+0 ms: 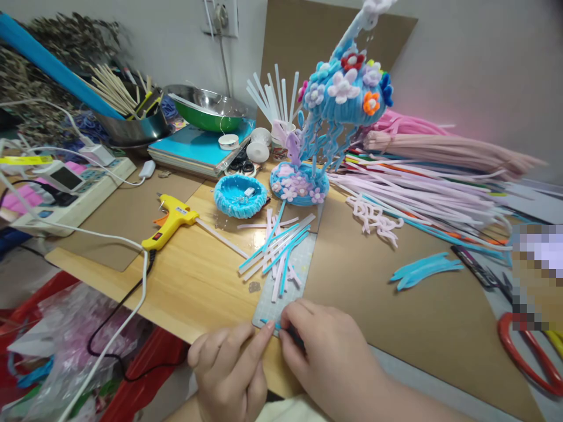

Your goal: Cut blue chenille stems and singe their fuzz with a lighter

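Note:
A short piece of blue pipe cleaner (268, 322) shows between my two hands at the near edge of the table. My left hand (235, 366) has its fingers curled, with the index fingertip and thumb closed at that piece. My right hand (328, 346) pinches its other end; something dark under those fingers cannot be made out. Just beyond lies a loose pile of cut pink and blue pipe cleaner strips (281, 249) on a grey cutting mat (267, 305). Several blue leaf-like pieces (424, 269) lie to the right.
A yellow glue gun (171, 221) lies left, its cord hanging over the edge. Behind are a fuzzy blue bowl (240, 199) and a flower-covered blue decoration (341, 97) on a stand. Bundled pipe cleaners (431, 181) and red-handled scissors (523, 351) are at right.

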`<state>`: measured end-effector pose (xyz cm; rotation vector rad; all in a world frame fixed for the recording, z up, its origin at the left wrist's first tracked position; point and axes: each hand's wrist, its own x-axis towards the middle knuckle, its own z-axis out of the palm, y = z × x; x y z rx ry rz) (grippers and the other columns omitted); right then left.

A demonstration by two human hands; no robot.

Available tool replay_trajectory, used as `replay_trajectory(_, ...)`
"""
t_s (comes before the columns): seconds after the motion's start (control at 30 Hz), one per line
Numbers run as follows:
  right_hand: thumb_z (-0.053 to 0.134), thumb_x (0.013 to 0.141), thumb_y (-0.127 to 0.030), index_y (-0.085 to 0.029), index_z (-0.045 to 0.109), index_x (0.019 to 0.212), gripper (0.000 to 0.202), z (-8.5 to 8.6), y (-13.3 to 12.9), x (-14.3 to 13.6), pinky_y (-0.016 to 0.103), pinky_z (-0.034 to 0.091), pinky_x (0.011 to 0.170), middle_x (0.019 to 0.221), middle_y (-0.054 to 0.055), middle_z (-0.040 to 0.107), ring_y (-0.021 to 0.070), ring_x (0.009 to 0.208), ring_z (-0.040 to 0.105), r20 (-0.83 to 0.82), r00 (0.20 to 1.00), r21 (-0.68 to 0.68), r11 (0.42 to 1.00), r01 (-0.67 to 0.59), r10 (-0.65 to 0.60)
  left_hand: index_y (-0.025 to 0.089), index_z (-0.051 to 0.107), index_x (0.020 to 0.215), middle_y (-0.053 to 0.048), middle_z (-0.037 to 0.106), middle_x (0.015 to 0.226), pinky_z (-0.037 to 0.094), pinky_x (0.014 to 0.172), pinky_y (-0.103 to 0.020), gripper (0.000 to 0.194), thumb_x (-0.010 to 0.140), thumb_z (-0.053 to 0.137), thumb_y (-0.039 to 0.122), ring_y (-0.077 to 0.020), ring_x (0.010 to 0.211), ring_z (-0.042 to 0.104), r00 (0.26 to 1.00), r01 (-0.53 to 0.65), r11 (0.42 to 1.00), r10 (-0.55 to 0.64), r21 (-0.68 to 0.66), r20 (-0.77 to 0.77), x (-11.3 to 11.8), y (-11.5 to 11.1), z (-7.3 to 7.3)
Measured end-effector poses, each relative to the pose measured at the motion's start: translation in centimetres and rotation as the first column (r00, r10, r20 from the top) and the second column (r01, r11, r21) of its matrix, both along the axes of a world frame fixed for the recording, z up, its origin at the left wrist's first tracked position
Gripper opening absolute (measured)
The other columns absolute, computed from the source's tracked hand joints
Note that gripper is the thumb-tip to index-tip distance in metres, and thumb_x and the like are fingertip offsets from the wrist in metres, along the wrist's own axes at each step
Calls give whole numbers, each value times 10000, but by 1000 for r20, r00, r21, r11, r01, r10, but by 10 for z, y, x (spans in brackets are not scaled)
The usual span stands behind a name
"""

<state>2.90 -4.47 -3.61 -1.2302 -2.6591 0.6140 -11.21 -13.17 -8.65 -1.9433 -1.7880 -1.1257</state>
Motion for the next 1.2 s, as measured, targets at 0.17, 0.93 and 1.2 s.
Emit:
replay_trajectory(0.17,524,740,-160,-222,554,721,72,-2,-1,-1,271,287,547,677,-7,612,160,594,543,-21,1000,17,1000,12,-12,210,716,977,-69,694,793,332,663,-354,358,717,497,99,-187,692,563,1000,4,1000,-4,-4,-8,-1,0,-1)
replay_trajectory(0.93,549,718,-269,-167,456,668,146,57,45,86,196,295,479,546,-44,461,68,479,388,-463,667,-868,452,-206,-584,314,417,1206,-14,486,1172,392,879,-295,514,753,575,131,-175,1072,457,763,618,705,-434,-347,479,47,89,116)
replay_trajectory(1.2,508,678,-189,-127,507,630,78,49,50,140,199,328,478,548,-24,493,58,444,422,-425,651,-905,297,-305,-628,219,579,814,0,553,919,396,824,-283,174,714,546,81,-155,941,510,650,754,444,-611,-484,453,104,132,134)
